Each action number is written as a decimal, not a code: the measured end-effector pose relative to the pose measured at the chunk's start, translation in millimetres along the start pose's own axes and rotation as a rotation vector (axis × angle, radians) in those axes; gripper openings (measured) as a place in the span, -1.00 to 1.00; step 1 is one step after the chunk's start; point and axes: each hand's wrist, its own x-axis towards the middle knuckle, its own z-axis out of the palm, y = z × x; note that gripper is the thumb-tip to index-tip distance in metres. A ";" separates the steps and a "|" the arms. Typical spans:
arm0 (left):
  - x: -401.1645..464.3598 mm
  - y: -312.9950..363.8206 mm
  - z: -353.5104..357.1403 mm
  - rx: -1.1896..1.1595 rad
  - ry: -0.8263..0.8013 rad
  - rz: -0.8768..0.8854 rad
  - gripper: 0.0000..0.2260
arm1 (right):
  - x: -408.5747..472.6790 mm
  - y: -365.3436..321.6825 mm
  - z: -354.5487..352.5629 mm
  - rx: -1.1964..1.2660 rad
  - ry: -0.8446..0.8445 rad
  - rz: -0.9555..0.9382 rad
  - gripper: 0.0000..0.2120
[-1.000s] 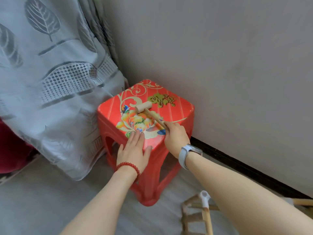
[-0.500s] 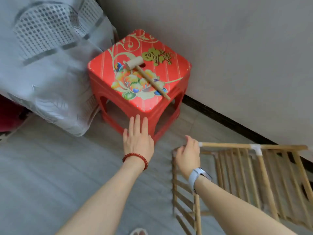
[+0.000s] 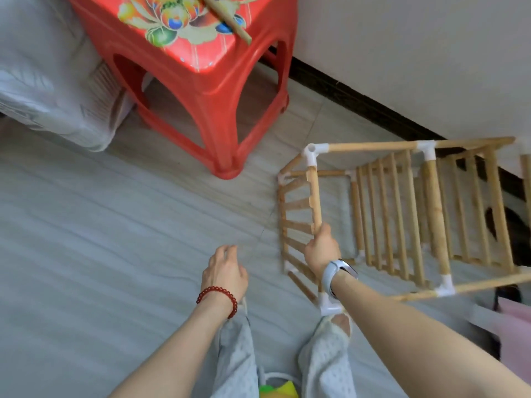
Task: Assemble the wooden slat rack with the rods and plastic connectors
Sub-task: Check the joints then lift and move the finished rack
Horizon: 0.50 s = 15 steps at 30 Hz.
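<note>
The wooden slat rack [image 3: 402, 214] lies on its side on the grey floor at the right, its rods joined by white plastic connectors [image 3: 313, 150]. My right hand [image 3: 321, 251] grips the near upright rod [image 3: 313, 196] of the rack's left end, a watch on its wrist. Left of the rack, my left hand [image 3: 225, 271], with a red bead bracelet, hovers over the floor with loosely curled fingers and holds nothing. A wooden mallet handle [image 3: 230, 21] lies on the red stool's top.
A red plastic stool [image 3: 212, 90] with a flowered top stands at the upper left. Grey curtain cloth [image 3: 54, 90] hangs to the floor left of it. A wall with a dark skirting [image 3: 359, 101] runs behind the rack. My legs are at the bottom edge.
The view has tilted down from the stool to the floor. My right hand has closed round the rack's end rod. My left hand has dropped back from the stool and curled loosely.
</note>
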 end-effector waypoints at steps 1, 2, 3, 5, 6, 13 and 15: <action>-4.1 3.7 -3.7 -0.016 0.000 0.001 -0.59 | -5.9 2.9 -7.0 -0.023 0.022 0.014 -0.72; -8.5 8.5 -7.5 -0.032 0.001 0.010 -0.59 | -12.0 6.3 -15.3 -0.029 0.048 0.016 -0.78; -14.2 15.4 -12.3 -0.047 0.002 0.026 -0.59 | -19.7 9.5 -27.9 -0.026 0.072 0.007 -0.81; -29.9 29.9 -21.8 -0.080 0.004 0.056 -0.59 | -36.9 14.8 -57.8 -0.009 0.103 -0.022 -0.84; -38.8 37.7 -26.4 -0.096 0.003 0.062 -0.59 | -46.2 16.1 -74.8 0.003 0.117 -0.033 -0.84; -105.3 93.3 -52.1 -0.249 0.035 0.088 -0.58 | -114.4 25.7 -197.5 0.230 0.296 -0.156 -0.86; -117.1 109.2 -59.8 -0.327 0.046 0.060 -0.54 | -131.9 32.2 -230.1 0.290 0.302 -0.198 -0.84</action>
